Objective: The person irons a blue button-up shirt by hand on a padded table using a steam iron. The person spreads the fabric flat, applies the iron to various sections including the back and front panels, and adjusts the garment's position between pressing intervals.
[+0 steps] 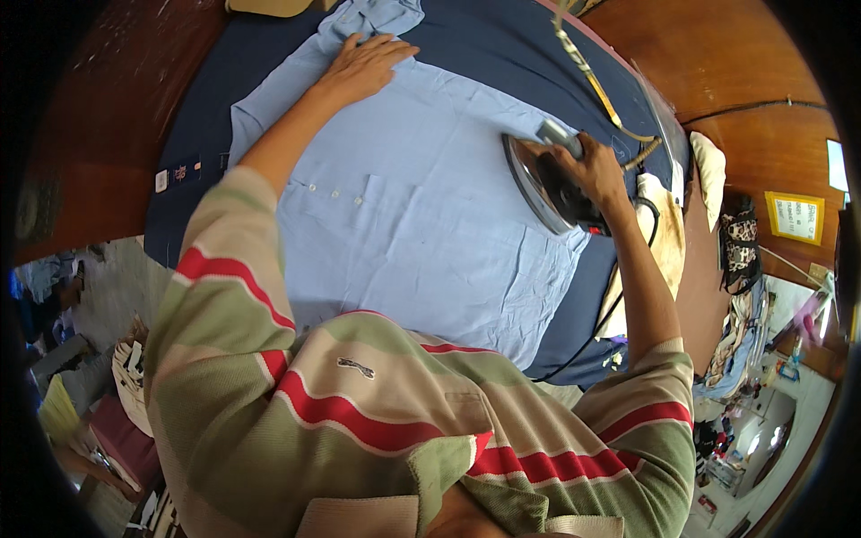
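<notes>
A light blue button-up shirt (421,188) lies spread over a dark navy cloth (475,45) on the work surface. Its collar end is at the far left, and wrinkles show toward the near right. My left hand (366,67) rests flat on the far part of the shirt, fingers stretched out. In my right hand (592,170) is the handle of a clothes iron (543,184), which is tilted in view at the shirt's right side. Whether its soleplate fully touches the fabric I cannot tell.
A wrapped cord (592,81) hangs from above and curves near my right hand. A black cable (583,345) runs along the right. Pale yellow cloth (662,233) lies at the right edge. Wooden panels (726,54) stand beyond, with piled clothes (731,350) farther right.
</notes>
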The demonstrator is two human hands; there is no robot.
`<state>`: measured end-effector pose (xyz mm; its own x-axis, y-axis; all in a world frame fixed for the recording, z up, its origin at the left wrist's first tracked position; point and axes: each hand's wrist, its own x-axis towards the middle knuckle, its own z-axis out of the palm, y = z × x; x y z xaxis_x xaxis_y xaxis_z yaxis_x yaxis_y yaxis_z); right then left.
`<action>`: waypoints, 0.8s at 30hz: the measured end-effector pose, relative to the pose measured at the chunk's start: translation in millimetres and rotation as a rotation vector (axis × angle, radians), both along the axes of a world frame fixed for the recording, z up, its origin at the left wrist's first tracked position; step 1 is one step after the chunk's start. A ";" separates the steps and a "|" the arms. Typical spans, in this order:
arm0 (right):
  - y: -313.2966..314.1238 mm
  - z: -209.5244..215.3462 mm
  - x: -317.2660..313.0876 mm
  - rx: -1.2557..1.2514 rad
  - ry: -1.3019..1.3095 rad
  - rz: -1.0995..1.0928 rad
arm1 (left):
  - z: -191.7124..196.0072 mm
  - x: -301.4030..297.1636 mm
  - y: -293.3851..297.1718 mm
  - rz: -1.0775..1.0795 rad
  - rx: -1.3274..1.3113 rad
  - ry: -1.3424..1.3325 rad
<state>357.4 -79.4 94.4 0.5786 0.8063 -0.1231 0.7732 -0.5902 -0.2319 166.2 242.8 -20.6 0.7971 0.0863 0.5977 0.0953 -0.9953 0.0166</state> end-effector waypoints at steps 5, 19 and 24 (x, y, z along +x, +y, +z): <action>61.7 -3.2 7.0 -0.002 0.010 0.026 | 22.4 47.7 42.1 0.069 -0.118 0.742; 197.8 -14.0 -26.6 0.048 -0.004 0.195 | 13.8 49.1 62.0 0.050 -0.160 0.710; 175.6 -12.3 -40.9 0.063 0.073 0.335 | 20.9 56.0 60.4 0.039 -0.199 0.823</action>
<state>316.6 96.2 82.1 0.2722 0.9572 -0.0988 0.9015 -0.2896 -0.3215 222.3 303.3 0.3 0.9656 0.1652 -0.2010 0.1882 -0.9769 0.1013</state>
